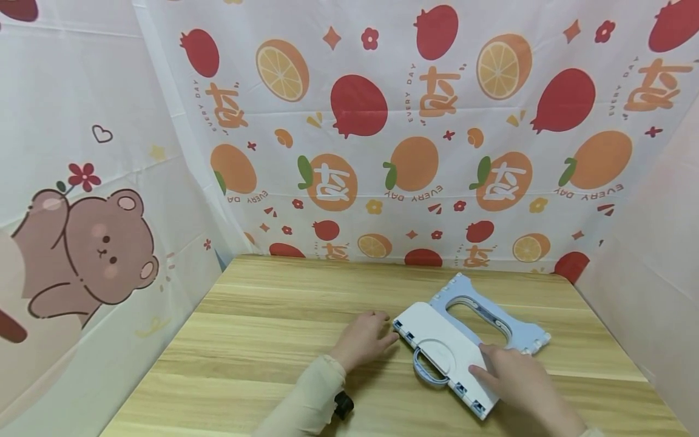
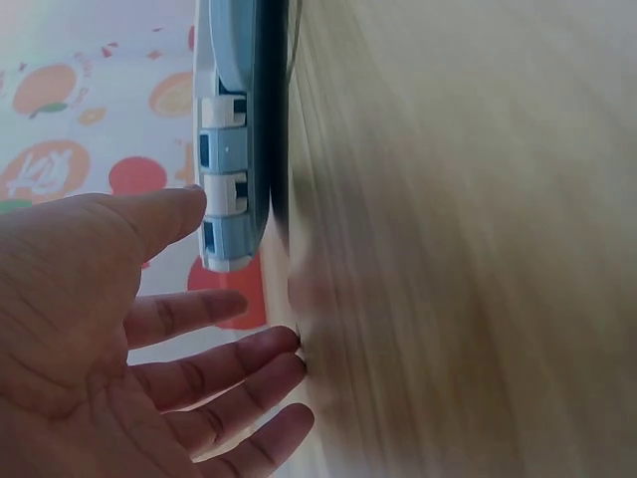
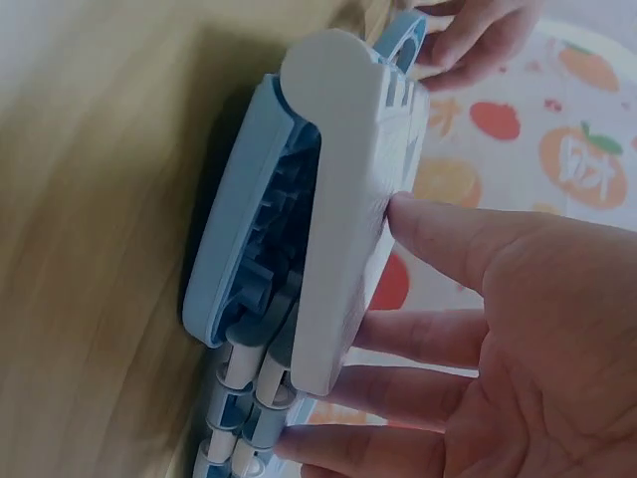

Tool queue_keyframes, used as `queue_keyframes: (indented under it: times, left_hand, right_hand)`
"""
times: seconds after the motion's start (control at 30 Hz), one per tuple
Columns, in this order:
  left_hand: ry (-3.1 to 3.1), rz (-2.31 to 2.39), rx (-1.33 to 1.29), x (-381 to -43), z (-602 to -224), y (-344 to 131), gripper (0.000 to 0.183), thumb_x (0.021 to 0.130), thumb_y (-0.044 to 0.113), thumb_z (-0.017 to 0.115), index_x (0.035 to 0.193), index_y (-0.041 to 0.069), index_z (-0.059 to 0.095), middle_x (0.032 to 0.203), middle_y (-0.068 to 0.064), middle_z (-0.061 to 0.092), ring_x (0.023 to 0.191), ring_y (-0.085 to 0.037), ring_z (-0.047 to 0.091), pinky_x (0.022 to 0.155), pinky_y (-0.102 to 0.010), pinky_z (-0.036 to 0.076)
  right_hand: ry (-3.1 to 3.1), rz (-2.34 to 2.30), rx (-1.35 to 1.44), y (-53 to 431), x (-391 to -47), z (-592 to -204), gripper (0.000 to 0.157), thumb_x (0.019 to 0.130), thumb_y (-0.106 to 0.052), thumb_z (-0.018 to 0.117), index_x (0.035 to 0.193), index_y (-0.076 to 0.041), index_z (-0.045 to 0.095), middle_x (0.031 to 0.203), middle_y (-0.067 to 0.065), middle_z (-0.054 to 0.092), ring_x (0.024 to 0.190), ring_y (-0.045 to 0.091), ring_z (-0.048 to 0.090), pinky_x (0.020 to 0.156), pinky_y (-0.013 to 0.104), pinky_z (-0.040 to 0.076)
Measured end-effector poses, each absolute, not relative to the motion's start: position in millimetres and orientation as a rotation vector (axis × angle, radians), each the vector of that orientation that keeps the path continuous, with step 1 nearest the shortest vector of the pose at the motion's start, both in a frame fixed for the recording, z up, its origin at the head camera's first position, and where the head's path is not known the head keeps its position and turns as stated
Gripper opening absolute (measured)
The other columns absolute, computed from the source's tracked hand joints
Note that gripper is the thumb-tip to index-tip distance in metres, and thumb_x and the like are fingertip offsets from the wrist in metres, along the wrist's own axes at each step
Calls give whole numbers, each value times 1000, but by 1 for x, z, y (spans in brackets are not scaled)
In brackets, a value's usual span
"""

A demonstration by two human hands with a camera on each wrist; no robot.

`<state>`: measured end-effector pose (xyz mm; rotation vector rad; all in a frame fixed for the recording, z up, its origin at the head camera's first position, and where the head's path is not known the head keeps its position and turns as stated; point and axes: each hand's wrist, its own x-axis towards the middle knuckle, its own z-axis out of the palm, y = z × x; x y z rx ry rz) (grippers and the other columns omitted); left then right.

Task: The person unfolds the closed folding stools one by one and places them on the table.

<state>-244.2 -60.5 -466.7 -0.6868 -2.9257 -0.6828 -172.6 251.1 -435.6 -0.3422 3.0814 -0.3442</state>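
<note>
A white and light-blue plastic folding stool lies partly folded on the wooden table. Its white seat panel tilts over a ribbed blue part, with a gap between them. A curved blue carry handle sticks out at the near side, and a blue leg frame with a long opening spreads beyond. My right hand holds the panel's right edge, thumb on top and fingers reaching behind it. My left hand is beside the left corner, fingers spread, thumb tip close to the hinge knuckles.
The wood-grain table extends left of the stool. A fruit-printed curtain hangs behind its back edge, and a bear-printed sheet hangs at the left. A black strap piece sits at the left wrist.
</note>
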Motion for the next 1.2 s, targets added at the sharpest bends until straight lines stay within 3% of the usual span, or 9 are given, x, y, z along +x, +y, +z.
queue_keyframes:
  times: [0.17, 0.4, 0.47, 0.6, 0.83, 1.2]
  left_hand:
    - [-2908, -780, -673, -247, -468, -69, 36, 102, 38, 74, 121, 7, 74, 109, -11, 76, 99, -24, 70, 87, -42, 61]
    - [-2908, -882, -614, -248, -469, -85, 32, 102, 36, 74, 116, 7, 72, 103, -9, 73, 92, -21, 66, 80, -41, 59]
    - [-2907, -884, -595, -249, -470, -91, 32, 102, 36, 74, 115, 6, 72, 102, -9, 73, 91, -20, 65, 79, -41, 59]
    - [-2912, -895, -552, -250, -470, -104, 35, 102, 37, 74, 116, 5, 72, 100, -8, 72, 90, -19, 65, 80, -42, 59]
    - [-2910, -907, -461, -252, -468, -126, 34, 102, 37, 74, 113, 5, 71, 101, -9, 73, 92, -21, 66, 84, -45, 60]
    - [-2921, -958, -324, -255, -468, -160, 36, 104, 36, 72, 119, 4, 72, 103, -10, 73, 95, -23, 69, 87, -48, 61]
  right_hand:
    - [3076, -333, -337, 232, -167, -434, 64, 95, -50, 78, 133, 2, 72, 121, 22, 78, 103, 42, 76, 89, 63, 61]
    - [3087, -298, -368, 209, -159, -434, 63, 93, -50, 81, 132, -3, 72, 118, 17, 79, 77, 22, 67, 76, 55, 63]
    - [3102, -297, -400, 203, -156, -433, 63, 92, -50, 82, 133, -3, 72, 120, 19, 78, 78, 26, 71, 75, 55, 63]
    - [3119, -308, -467, 189, -153, -432, 67, 91, -50, 82, 135, -1, 71, 128, 23, 76, 102, 44, 77, 87, 61, 63]
    - [3093, -338, -582, 165, -149, -434, 71, 92, -52, 81, 138, 2, 69, 131, 24, 75, 113, 42, 75, 93, 60, 62]
    - [3036, -310, -761, 133, -143, -433, 72, 96, -53, 76, 142, 0, 67, 135, 26, 72, 116, 42, 74, 92, 58, 62]
